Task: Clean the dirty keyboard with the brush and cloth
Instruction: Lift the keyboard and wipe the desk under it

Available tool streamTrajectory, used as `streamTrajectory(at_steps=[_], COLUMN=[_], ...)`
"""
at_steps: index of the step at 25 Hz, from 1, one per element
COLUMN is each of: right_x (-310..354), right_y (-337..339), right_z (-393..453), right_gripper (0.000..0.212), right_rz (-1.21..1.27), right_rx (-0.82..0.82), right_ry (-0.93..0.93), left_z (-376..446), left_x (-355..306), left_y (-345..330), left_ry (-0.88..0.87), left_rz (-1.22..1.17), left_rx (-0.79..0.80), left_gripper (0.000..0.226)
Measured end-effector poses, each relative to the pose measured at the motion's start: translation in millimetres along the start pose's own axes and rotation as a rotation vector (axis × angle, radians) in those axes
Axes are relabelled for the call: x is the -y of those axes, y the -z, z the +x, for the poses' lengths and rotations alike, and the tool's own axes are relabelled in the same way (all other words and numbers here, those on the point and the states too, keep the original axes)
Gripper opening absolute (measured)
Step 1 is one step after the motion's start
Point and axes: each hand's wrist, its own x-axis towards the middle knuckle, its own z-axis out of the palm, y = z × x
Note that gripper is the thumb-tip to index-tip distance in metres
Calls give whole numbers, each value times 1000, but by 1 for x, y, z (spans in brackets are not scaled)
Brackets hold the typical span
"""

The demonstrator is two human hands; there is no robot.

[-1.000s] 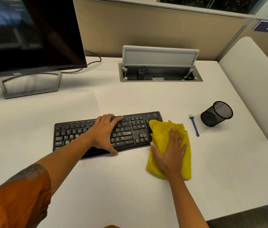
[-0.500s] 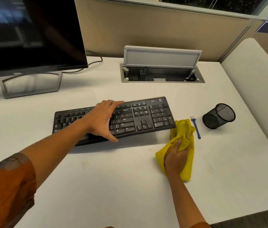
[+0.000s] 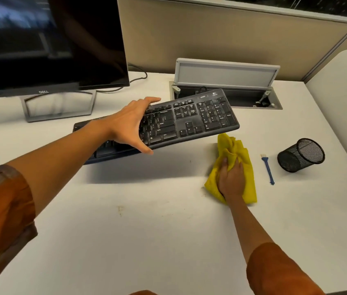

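My left hand (image 3: pixel 131 125) grips the black keyboard (image 3: pixel 191 119) across its middle, thumb under the front edge and fingers over the back edge. The keyboard is lifted off the white desk (image 3: pixel 147 231) with its right end raised and casts a shadow below. My right hand (image 3: pixel 231 179) grips the bunched yellow cloth (image 3: pixel 235 154), which rests on the desk just right of the keyboard's shadow. The small blue brush (image 3: pixel 268 168) lies flat on the desk to the right of the cloth, with no hand on it.
A black mesh pen cup (image 3: pixel 301 155) lies tipped on its side right of the brush. A Dell monitor (image 3: pixel 47 43) on its stand is at the back left. An open cable box with a raised grey lid (image 3: pixel 225 74) sits behind the keyboard. Small dirt specks mark the desk.
My left hand has lifted the keyboard off the desk and tilted its right end up and back. My right hand went from lying flat on the cloth to bunching it up.
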Motion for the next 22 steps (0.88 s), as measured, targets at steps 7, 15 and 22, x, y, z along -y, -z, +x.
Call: streamTrajectory(at_steps=[7,15,22], right_x=[56,123,156], right_y=[-41,-101,-139], right_z=[-42,-84,-112], right_gripper=[72,59,58], right_rz=[-63,-136,-289], right_rx=[296,644,980], right_ry=[419,791,1184], left_z=[-9,-19,-30], left_x=[7,5,3], left_y=[7,20,12], left_ry=[2,32,27], left_rz=[-7,30,110], left_rx=[32,23,47], left_gripper=[143,146,150])
